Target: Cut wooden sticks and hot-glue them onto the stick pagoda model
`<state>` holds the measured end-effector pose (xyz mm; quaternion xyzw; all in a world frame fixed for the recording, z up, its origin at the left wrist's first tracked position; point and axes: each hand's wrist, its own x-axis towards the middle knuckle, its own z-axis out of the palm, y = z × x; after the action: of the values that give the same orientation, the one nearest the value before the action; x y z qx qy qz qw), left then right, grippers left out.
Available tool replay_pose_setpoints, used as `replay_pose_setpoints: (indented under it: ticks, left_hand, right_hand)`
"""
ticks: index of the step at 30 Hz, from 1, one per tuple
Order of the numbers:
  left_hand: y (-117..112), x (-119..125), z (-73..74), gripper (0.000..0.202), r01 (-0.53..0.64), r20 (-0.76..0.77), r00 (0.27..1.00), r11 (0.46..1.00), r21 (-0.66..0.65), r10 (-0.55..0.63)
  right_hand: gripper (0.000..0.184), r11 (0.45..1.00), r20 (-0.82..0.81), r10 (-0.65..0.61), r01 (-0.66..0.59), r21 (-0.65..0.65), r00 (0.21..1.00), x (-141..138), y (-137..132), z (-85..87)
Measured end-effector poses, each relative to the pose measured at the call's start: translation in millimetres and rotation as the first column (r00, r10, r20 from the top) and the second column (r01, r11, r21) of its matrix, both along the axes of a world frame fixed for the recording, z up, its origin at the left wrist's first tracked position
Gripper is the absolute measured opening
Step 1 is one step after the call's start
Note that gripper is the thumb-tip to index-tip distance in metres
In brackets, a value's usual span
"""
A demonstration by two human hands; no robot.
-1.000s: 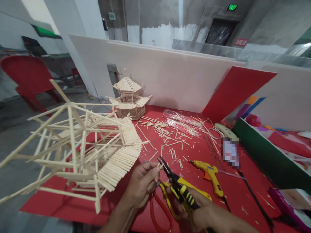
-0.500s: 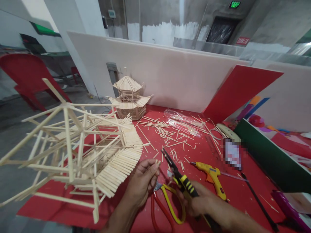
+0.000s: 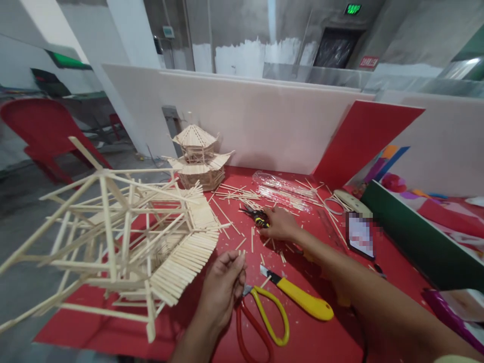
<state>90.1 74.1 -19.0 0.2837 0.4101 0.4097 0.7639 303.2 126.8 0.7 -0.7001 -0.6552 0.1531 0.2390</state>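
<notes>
My left hand (image 3: pixel 223 285) is closed in a pinch on a short wooden stick (image 3: pixel 241 256), beside the eave of the large stick-built pavilion frame (image 3: pixel 181 259). Stretched out over the red tabletop, my right hand (image 3: pixel 279 223) has its fingers around black-and-yellow pliers (image 3: pixel 259 218), whose jaws point left among loose sticks. Part of their handles is hidden under my fingers. Between my arms lie scissors (image 3: pixel 270 312) with one red and one yellow handle, and a yellow utility knife (image 3: pixel 304 298) with its blade out.
A finished-looking small stick pagoda (image 3: pixel 198 156) stands at the back. Bagged sticks (image 3: pixel 283 189) and a roll of tape (image 3: pixel 333 205) lie behind my right hand. A phone (image 3: pixel 360 234) and a green board (image 3: pixel 412 242) are at the right. My right forearm mostly covers a yellow glue gun (image 3: pixel 342 292).
My right hand has moved away from me and lowered the pliers to the tabletop among the sticks, uncovering the utility knife. My left hand stays in place, still pinching the stick.
</notes>
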Motion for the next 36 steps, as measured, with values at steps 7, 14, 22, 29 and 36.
replay_pose_setpoints:
  ticks: [7, 14, 22, 29, 36]
  left_hand:
    - [0.2, 7.1, 2.7, 0.043, 0.023, -0.008, 1.000, 1.000, -0.018, -0.023]
    - [19.2, 10.8, -5.8, 0.045, 0.062, -0.293, 0.956, 0.989, 0.133, -0.020]
    - [-1.6, -10.7, 11.5, 0.002, 0.093, -0.531, 0.816, 0.853, 0.513, 0.230]
    - [-45.9, -17.0, 3.9, 0.035, 0.333, -0.438, 0.870, 0.925, 0.181, -0.228]
    - [-48.7, -25.7, 7.9, 0.049, 0.187, -0.237, 0.957, 0.981, 0.057, -0.169]
  right_hand:
    - [0.023, 0.968, -0.391, 0.231, -0.251, 0.001, 0.891, -37.1, -47.2, 15.9]
    - [0.029, 0.993, -0.543, -0.030, 0.085, 0.077, 0.839, -28.9, -80.3, 24.0]
    - [0.028, 0.991, -0.601, -0.090, 0.133, 0.027, 0.794, -47.2, -131.5, 3.6]
    - [0.026, 1.000, -0.747, -0.022, 0.023, -0.009, 0.664, -78.4, -132.3, -11.7]
    - [0.029, 0.981, -0.378, 0.079, -0.005, 0.193, 0.922, -75.6, -164.2, -14.7]
